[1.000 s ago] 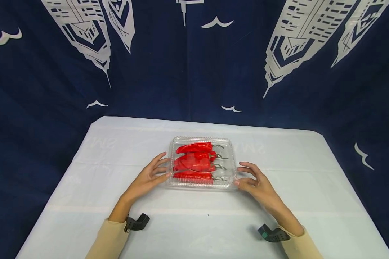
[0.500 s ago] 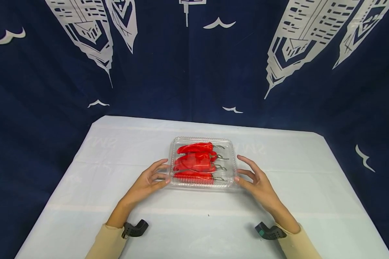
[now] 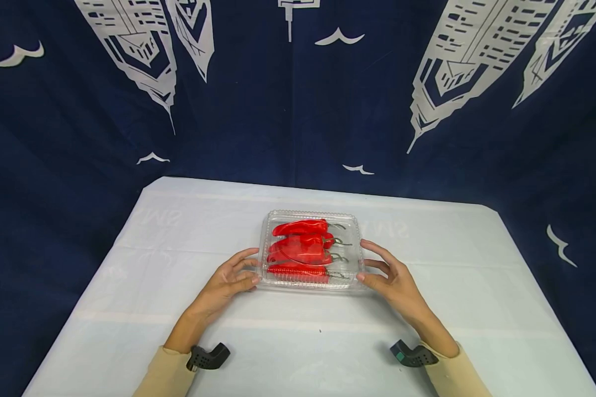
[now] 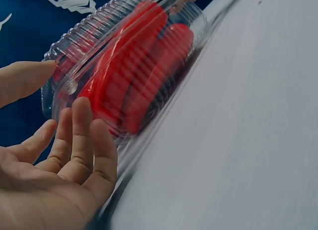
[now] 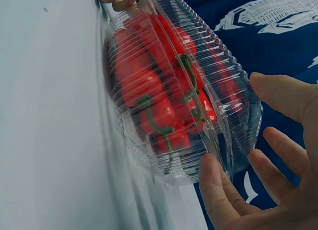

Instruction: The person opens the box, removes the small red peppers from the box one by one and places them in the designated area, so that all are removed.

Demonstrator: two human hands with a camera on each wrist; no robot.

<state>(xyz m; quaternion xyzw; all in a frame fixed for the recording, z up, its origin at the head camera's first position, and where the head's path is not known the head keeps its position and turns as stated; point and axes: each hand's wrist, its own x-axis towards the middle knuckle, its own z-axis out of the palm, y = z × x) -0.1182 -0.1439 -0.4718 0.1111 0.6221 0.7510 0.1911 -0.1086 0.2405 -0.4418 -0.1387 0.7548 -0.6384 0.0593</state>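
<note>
A clear plastic clamshell box (image 3: 351, 225) lies shut on the white table, holding several red peppers (image 3: 298, 249) with green stems. My left hand (image 3: 247, 268) is at the box's left end, fingers relaxed and fingertips touching it. My right hand (image 3: 365, 260) is at the right end, fingers spread, thumb against the near corner. The left wrist view shows the fingers (image 4: 82, 120) against the ridged box (image 4: 89, 27) and the peppers (image 4: 134, 76) inside. In the right wrist view the thumb (image 5: 211, 183) touches the box (image 5: 221, 58) beside the peppers (image 5: 149, 86).
The white tablecloth (image 3: 179, 242) spreads on all sides of the box. A dark blue curtain (image 3: 278, 110) with white building prints hangs behind and beside the table. Black wrist mounts (image 3: 207, 356) sit on both cream sleeves.
Both hands have slid from the box's near corners up along its left and right ends and closed in on it. The box has stayed in place.
</note>
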